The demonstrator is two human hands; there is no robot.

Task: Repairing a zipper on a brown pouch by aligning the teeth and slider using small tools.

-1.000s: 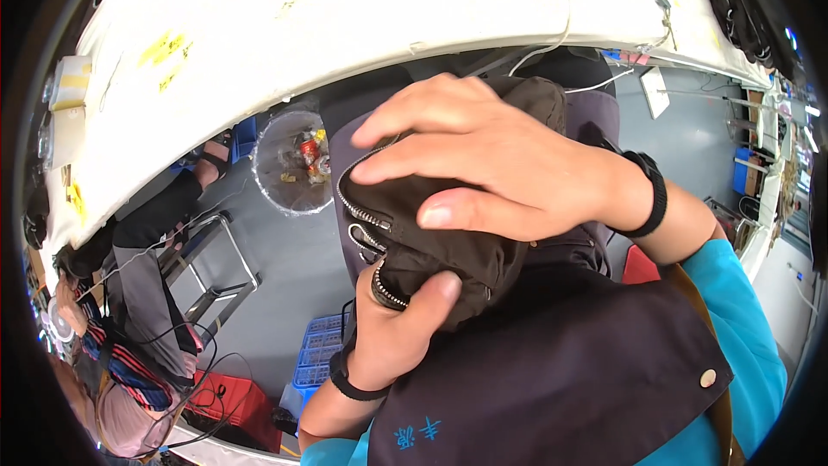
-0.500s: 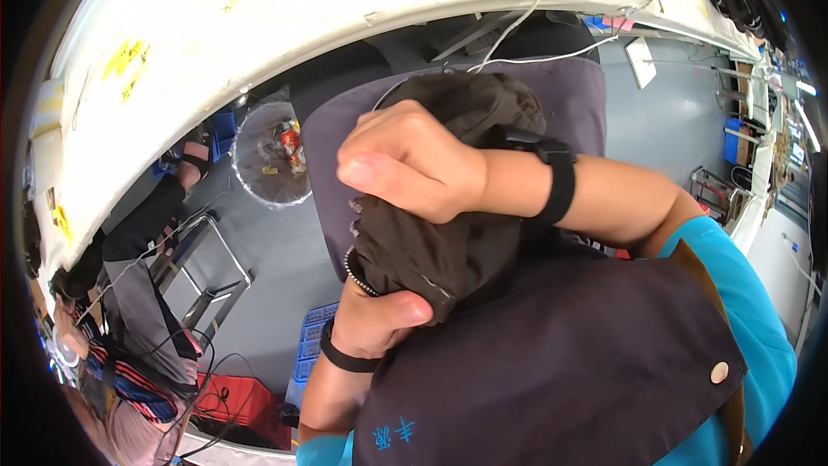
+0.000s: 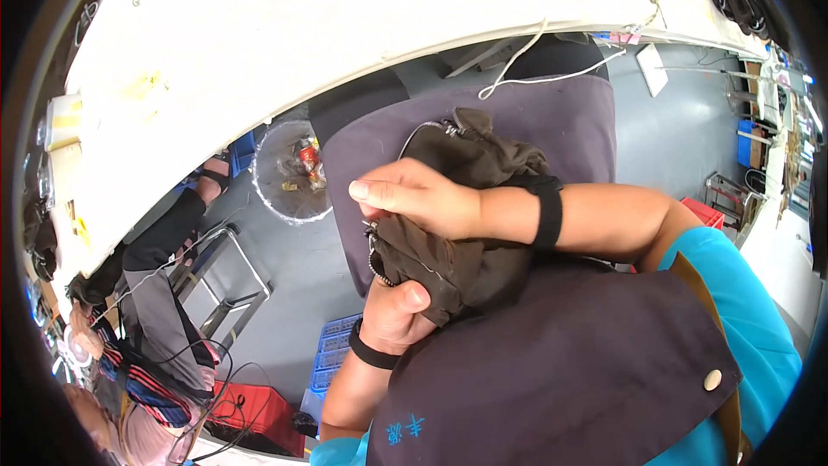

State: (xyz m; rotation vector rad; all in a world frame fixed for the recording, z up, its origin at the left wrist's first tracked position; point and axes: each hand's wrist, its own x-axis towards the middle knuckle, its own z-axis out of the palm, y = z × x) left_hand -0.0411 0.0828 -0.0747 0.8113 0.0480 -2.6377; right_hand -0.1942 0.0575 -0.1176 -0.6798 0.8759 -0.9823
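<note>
On my lap lies a bunched dark brown fabric piece with a zipper (image 3: 461,263), its metal teeth showing along the left edge. My left hand (image 3: 392,319) grips the lower left end, thumb on top and the other fingers hidden underneath. Over the middle of the fabric is my right hand (image 3: 423,198), closed, with its thumb pressed along the curled fingers. What those fingers hold, if anything, is hidden. Beyond my right hand, a loose fold of the fabric and a thin curved edge stick up.
A white-topped table (image 3: 285,26) curves across the far side, with a white cord (image 3: 552,79) hanging from it. A lined round bin (image 3: 289,194) holds rubbish. Left are a metal-framed stool (image 3: 228,280), a blue crate (image 3: 336,349), a red bin (image 3: 259,414) and another person (image 3: 159,311).
My right hand has lowered toward my left hand, its thumb now flatter along the fingers. The far part of the fabric has folded over and shows a raised flap. The view has shifted slightly.
</note>
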